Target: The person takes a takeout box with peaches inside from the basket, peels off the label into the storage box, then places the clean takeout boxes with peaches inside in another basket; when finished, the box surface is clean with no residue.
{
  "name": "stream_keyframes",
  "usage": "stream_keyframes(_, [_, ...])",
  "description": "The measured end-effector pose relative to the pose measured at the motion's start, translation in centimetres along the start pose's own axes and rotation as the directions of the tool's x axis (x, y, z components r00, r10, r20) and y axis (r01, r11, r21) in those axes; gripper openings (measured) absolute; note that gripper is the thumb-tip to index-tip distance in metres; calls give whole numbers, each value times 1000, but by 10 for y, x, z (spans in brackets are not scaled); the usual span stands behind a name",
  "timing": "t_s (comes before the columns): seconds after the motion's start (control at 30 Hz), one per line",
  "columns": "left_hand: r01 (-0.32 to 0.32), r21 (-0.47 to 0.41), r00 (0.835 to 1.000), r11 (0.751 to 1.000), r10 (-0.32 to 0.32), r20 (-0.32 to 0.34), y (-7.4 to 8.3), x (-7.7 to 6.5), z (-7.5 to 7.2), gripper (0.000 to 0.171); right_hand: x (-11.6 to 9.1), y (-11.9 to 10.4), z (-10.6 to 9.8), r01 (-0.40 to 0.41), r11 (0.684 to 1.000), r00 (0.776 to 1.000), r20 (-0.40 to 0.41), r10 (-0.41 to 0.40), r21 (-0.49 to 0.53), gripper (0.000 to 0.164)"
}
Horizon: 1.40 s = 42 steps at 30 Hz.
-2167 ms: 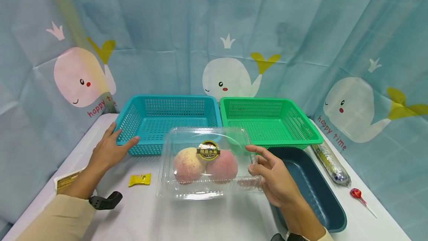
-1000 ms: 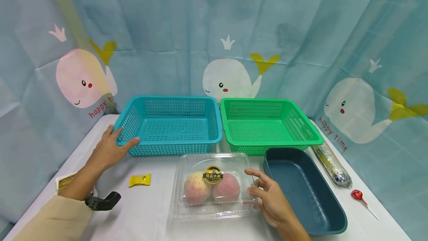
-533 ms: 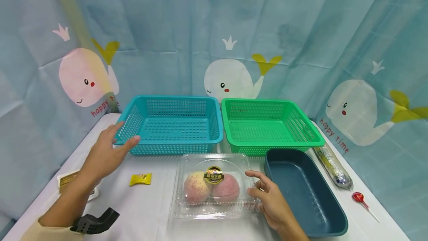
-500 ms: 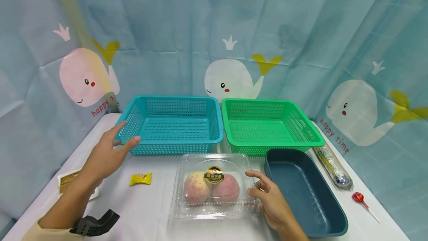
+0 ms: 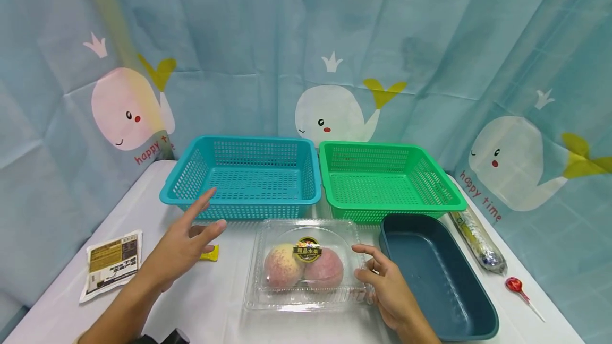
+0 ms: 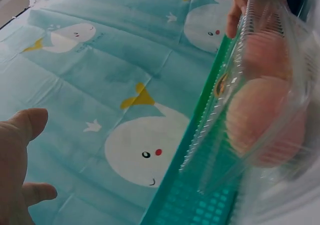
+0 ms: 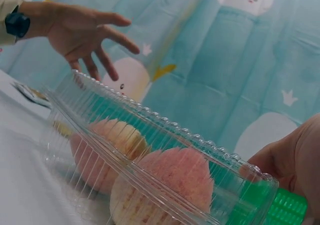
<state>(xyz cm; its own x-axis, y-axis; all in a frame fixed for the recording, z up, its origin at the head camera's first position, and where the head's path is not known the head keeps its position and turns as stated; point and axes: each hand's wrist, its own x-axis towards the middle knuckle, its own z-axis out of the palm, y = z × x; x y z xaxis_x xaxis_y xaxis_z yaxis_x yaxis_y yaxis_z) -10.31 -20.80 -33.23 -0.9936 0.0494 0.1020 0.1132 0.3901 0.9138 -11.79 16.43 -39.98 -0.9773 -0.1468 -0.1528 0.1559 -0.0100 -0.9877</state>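
Note:
A clear plastic clamshell box (image 5: 306, 296) holding two peaches (image 5: 283, 266) sits front centre in the head view, a black-and-gold sticker on its lid. My right hand (image 5: 389, 285) grips its right edge between thumb and fingers, as the right wrist view also shows. To the left of the box, my left hand (image 5: 179, 248) hovers with fingers spread and nothing in them. It partly covers a small yellow wrapped candy (image 5: 210, 253). In the left wrist view the box shows at the right, apart from the left fingers.
Behind stand a blue basket (image 5: 244, 211) and a green basket (image 5: 392, 211). A dark blue tub (image 5: 440, 275) lies right of the box. Farther right are a clear-wrapped sausage-shaped pack (image 5: 478, 240) and a red lollipop (image 5: 514, 284). A brown-and-white packet (image 5: 112, 264) lies far left.
The box, held by the right hand, came down toward the front, then stayed still. My left hand let go of the blue basket's corner and moved right, toward the box, uncovering the packet.

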Motion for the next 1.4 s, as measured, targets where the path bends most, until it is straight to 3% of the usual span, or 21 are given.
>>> stream_keyframes(0.53, [120, -121, 988, 985, -108, 107, -23, 0, 41, 71, 1, 1, 0, 0, 1000, 1000, -4, 0, -16, 45])
stream_keyframes(0.73, [168, -159, 982, 973, -150, 118, -29, 2, 55, 71, 0, 1, 0, -2, 1000, 1000, -9, 2, -21, 46])
stream_keyframes(0.97, [164, -120, 981, 979, -148, 129, -33, 4, 70, 68, 0, 0, 0, -3, 1000, 1000, 0, 3, -7, 47])
stream_keyframes(1.23, [82, -15, 986, 997, -79, 146, -38, 6, 80, 67, 0, 1, 0, -10, 1000, 1000, 2, 10, -8, 49])
stream_keyframes(1.4, [130, -33, 976, 991, -122, 180, -39, 9, 82, 70, -2, -1, 2, 24, 999, 1000, -7, -25, -48, 48])
